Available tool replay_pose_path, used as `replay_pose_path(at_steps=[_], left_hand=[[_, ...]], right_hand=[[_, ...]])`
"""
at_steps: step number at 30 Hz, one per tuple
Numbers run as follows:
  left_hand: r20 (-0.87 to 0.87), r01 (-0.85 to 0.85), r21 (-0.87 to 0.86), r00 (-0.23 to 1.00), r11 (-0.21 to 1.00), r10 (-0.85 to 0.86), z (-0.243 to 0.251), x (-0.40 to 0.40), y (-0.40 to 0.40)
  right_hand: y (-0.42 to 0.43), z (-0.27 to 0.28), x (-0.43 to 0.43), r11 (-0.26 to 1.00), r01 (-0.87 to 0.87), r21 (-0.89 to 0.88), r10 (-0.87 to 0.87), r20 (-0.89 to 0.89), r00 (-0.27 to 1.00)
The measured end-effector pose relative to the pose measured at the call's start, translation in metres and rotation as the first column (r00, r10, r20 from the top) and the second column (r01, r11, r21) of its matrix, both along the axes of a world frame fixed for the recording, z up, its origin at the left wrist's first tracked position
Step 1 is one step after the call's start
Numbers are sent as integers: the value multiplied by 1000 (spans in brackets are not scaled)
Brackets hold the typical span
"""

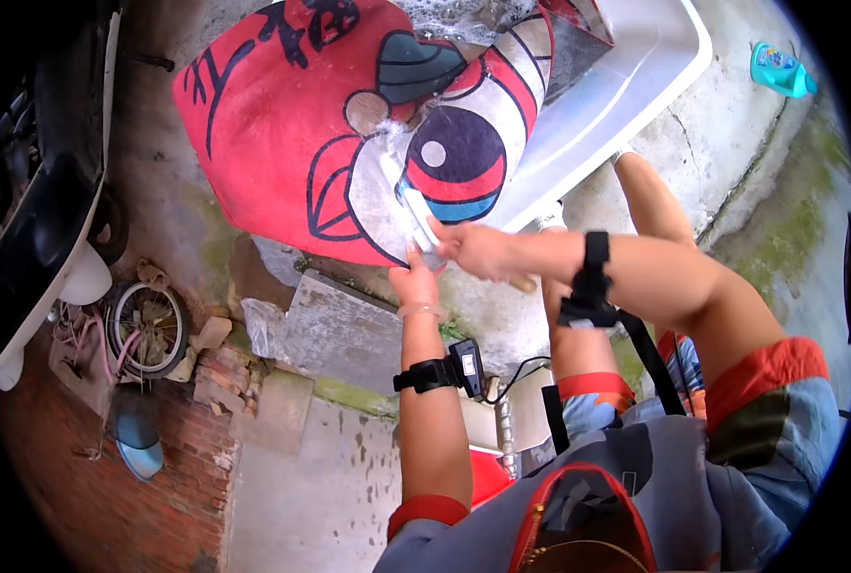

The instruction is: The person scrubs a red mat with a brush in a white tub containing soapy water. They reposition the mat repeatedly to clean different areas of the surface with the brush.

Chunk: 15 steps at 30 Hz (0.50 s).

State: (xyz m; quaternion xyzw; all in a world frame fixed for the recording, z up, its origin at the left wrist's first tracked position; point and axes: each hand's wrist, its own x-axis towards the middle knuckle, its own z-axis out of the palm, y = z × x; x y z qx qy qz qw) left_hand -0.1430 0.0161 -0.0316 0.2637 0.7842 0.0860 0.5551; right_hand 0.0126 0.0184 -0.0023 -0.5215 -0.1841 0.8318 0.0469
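A red floor mat (pixel 268 165) with a large cartoon eye and black characters is draped over a white plastic tub (pixel 590 136), its far part lying inside. My left hand (pixel 415 281) pinches the mat's near edge, thumb on top. In my right hand (pixel 479 249) is a white brush (pixel 420 215), pressed against the pale patch beside the eye; motion blurs it. A tan handle end pokes out behind that hand. White suds (pixel 395 136) streak the mat ahead of the brush. Foamy water (pixel 461 18) shows at the tub's far side.
A teal detergent bottle (pixel 780 70) lies on the concrete at right. Left of me are a pink bicycle (pixel 146 329), stacked bricks (pixel 221 376) and a dark vehicle (pixel 46 215). A stone slab (pixel 339 329) sits below the mat's edge. My legs (pixel 651 193) are beside the tub.
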Motion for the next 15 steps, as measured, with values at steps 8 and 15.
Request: replay_pose_path(at_steps=[8,15], left_hand=[[-208,82,-5,975,997,-81,-16,6,-7],[-6,162,54,987,985,-161,-17,-8,-4]], right_hand=[[44,-78,-18,900,283,331,-362,207,909],[-1,-6,-36,856,-98,507,-94,340,936]])
